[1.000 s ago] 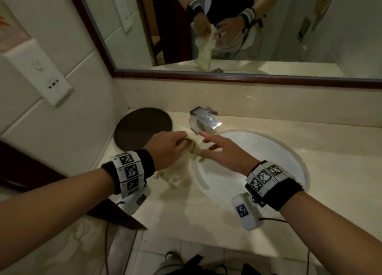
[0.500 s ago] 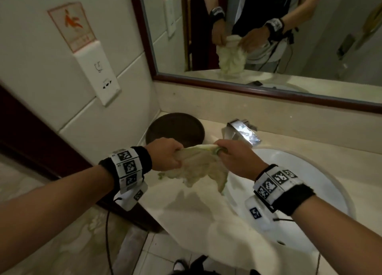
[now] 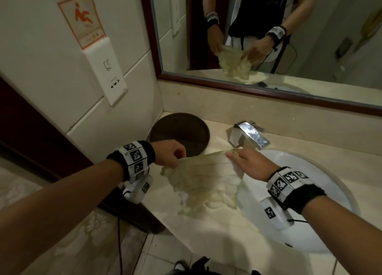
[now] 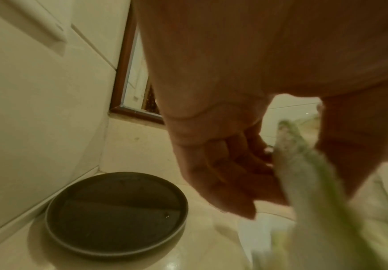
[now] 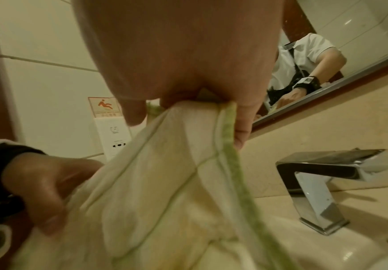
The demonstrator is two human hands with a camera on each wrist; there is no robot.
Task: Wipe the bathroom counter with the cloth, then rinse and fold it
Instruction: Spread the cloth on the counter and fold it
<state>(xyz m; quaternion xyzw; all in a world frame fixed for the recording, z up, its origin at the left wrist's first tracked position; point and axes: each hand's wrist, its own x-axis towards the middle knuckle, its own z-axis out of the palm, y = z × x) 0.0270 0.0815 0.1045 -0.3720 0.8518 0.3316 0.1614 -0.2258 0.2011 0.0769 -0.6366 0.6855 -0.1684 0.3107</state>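
Observation:
A pale yellow-green cloth (image 3: 206,177) hangs spread between my two hands above the counter's front left, just left of the basin. My left hand (image 3: 171,155) grips its left top edge with curled fingers. My right hand (image 3: 246,161) pinches the right top edge near the tap. In the right wrist view the cloth (image 5: 165,182) drapes down from my right hand (image 5: 188,107), its green hem running down the right side, and my left hand (image 5: 47,186) bunches the other side. The left wrist view shows the curled fingers (image 4: 229,175) against a blurred cloth (image 4: 308,182) edge.
A round dark tray (image 3: 179,130) sits in the counter's back left corner by the wall. A chrome tap (image 3: 248,136) stands behind the white basin (image 3: 330,181). The beige counter (image 3: 206,243) runs to a front edge above the floor. A framed mirror (image 3: 258,92) hangs behind.
The cloth went from a bunched wad held by my left hand to a sheet stretched between both hands. My right hand took hold of its edge and the hands moved apart.

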